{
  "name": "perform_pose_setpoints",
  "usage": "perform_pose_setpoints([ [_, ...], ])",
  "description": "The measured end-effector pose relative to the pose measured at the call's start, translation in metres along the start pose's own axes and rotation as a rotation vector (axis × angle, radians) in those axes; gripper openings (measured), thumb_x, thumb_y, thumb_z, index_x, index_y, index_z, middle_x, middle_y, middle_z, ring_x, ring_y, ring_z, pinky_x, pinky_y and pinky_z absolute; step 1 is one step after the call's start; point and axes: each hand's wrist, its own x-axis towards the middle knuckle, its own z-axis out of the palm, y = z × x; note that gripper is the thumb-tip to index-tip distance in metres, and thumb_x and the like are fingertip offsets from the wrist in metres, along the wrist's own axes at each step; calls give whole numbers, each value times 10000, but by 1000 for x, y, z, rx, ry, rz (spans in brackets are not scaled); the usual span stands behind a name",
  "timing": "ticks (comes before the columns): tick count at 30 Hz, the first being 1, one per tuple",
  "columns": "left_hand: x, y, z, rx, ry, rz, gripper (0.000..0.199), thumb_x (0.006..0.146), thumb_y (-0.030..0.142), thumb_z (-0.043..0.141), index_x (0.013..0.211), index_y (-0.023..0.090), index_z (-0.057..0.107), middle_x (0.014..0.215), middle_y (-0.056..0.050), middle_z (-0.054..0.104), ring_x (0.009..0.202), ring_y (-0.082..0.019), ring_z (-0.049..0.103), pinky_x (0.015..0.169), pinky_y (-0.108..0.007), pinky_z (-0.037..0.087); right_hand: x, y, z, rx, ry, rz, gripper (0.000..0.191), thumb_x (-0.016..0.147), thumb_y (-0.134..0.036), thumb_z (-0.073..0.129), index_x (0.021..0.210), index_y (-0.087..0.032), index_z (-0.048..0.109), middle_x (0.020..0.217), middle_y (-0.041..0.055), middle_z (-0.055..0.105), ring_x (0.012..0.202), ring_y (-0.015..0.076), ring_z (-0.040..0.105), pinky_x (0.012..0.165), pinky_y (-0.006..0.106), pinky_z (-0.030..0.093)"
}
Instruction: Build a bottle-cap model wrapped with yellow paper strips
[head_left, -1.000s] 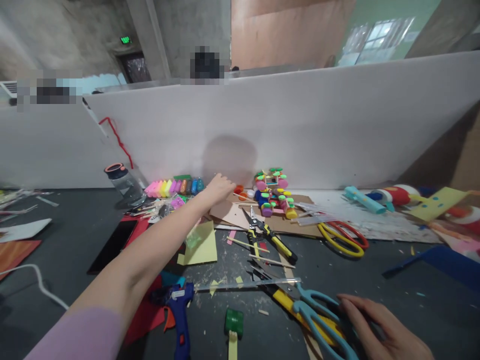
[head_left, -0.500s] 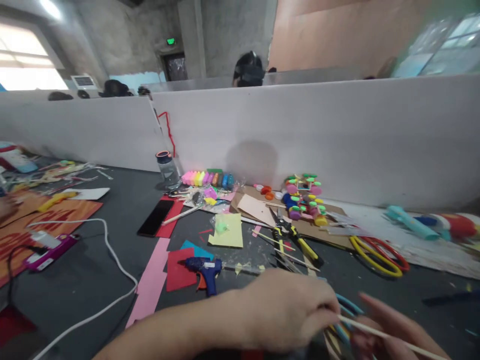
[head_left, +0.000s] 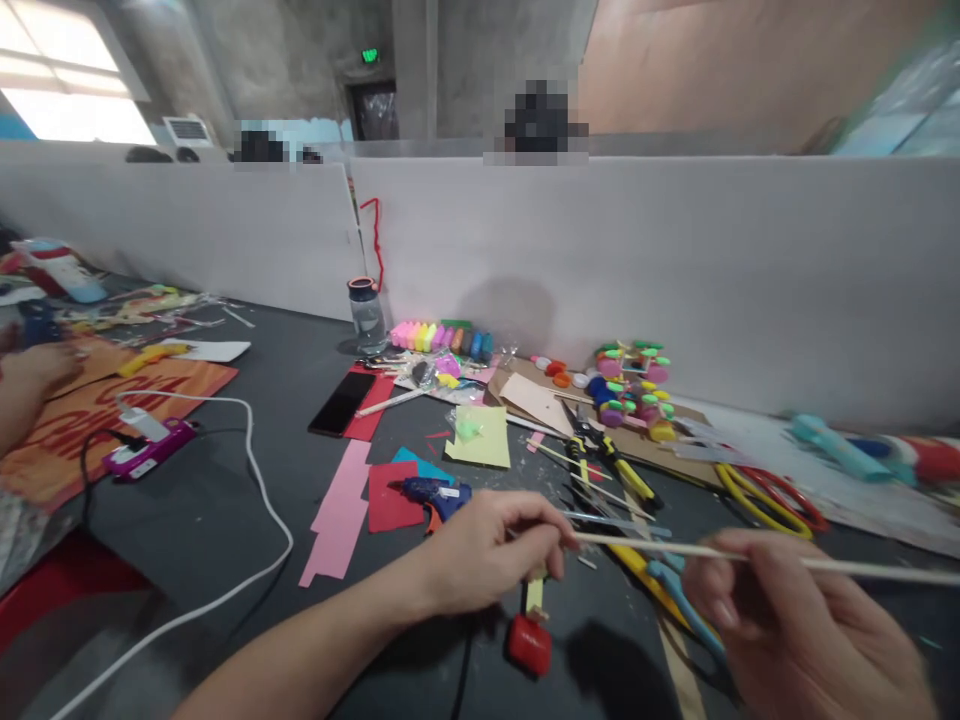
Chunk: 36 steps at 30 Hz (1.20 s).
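Observation:
A thin wooden stick (head_left: 645, 545) runs nearly level between my hands above the table. My left hand (head_left: 502, 550) has its fingers closed around the stick's left end. Farther right, my right hand (head_left: 810, 620) pinches the same stick, whose other end leaves the view at the right edge. Below my left hand, a small glossy red block (head_left: 529, 645) with a yellow-green strip lies on the dark table. A blue hot glue gun (head_left: 442, 495) sits behind my left hand, partly hidden by it. Blue-handled and yellow-handled tools (head_left: 679, 595) lie beneath the stick.
Black-and-yellow pliers (head_left: 619, 465), a yellow paper (head_left: 487, 437), colourful small wheeled models (head_left: 634, 385) and clay blocks (head_left: 442, 342) lie behind. To the left are a phone (head_left: 342, 403), a white cable (head_left: 251, 450), a purple power strip (head_left: 154, 448) and another person's hand (head_left: 41, 370).
My hands have moved apart and up, with the stick now more level. The red block has come into plain view below my left hand. The camera view has shifted.

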Motion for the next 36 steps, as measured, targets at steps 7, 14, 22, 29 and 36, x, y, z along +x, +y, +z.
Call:
perform_pose_setpoints([
  [7, -25, 12, -13, -197, -94, -76, 135, 891, 261, 594, 908, 144, 660, 688, 3, 626, 574, -75, 508, 558, -182, 399, -6, -28, 32, 288, -76, 48, 271, 871, -434, 699, 745, -202, 639, 549, -34, 525, 456, 87, 449, 428, 211, 340],
  [14, -39, 25, -13, -185, -176, -66, 185, 928, 188, 532, 995, 149, 701, 734, -12, 659, 649, -86, 567, 610, -188, 423, -9, -39, 37, 349, -28, -61, 310, 882, -426, 693, 680, -201, 623, 534, -53, 471, 446, 77, 409, 416, 216, 285],
  [22, -27, 19, -4, 67, -109, -60, 207, 943, 302, 569, 881, 156, 702, 738, -3, 662, 681, -99, 604, 646, -195, 455, -9, -23, 40, 196, -9, -130, 271, 938, -335, 633, 700, -208, 605, 561, -62, 458, 443, 71, 386, 407, 215, 265],
  [29, -4, -17, -7, -123, -77, -174, 239, 965, 361, 523, 912, 157, 636, 660, 16, 634, 517, -59, 475, 468, -162, 341, 20, -1, -10, -326, -109, -114, 309, 912, -504, 595, 961, -212, 684, 752, 5, 652, 613, 138, 587, 615, 278, 489],
  [36, 6, -49, -14, -228, -39, -190, 295, 935, 445, 558, 899, 158, 612, 651, 22, 596, 505, -61, 472, 426, -153, 320, 18, 56, -64, -934, -258, -66, 249, 807, -449, 634, 840, -215, 713, 834, 90, 710, 788, 274, 631, 737, 391, 469],
])
